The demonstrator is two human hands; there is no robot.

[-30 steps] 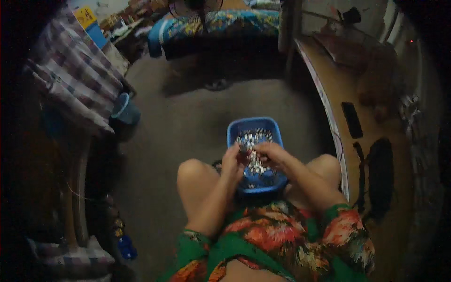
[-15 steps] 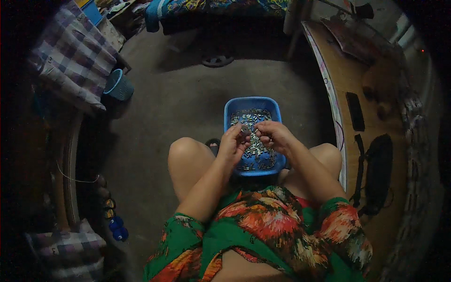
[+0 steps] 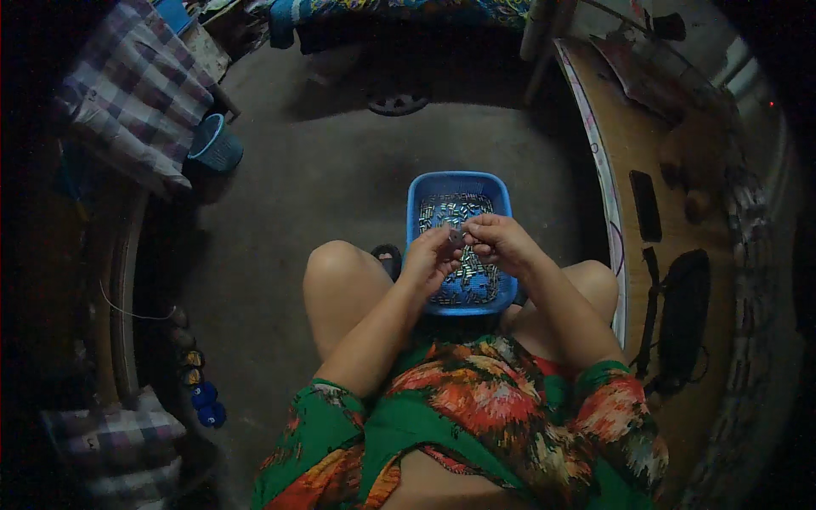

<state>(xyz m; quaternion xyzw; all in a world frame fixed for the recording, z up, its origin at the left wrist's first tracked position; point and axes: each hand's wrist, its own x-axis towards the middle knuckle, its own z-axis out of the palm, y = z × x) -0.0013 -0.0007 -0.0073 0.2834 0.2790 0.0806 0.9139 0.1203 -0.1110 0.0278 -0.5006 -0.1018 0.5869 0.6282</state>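
Observation:
A blue plastic basket rests between my knees with many small shiny metal cylinders spread over its bottom. Above it, my left hand is closed, pinching a small greyish piece that looks round and flat. My right hand meets it from the other side, thumb and forefinger pressed together at that piece. Whatever sits in the right fingertips is too small to make out. Both hands hide the middle of the basket.
A wooden bench runs along the right, bearing a dark flat slab and a black bag. At the left are a blue bin and checked cloth. A dark round base lies on the floor ahead.
My left hand has moved right and slightly up, bringing the greyish piece against my right fingertips. The gap between the hands has closed.

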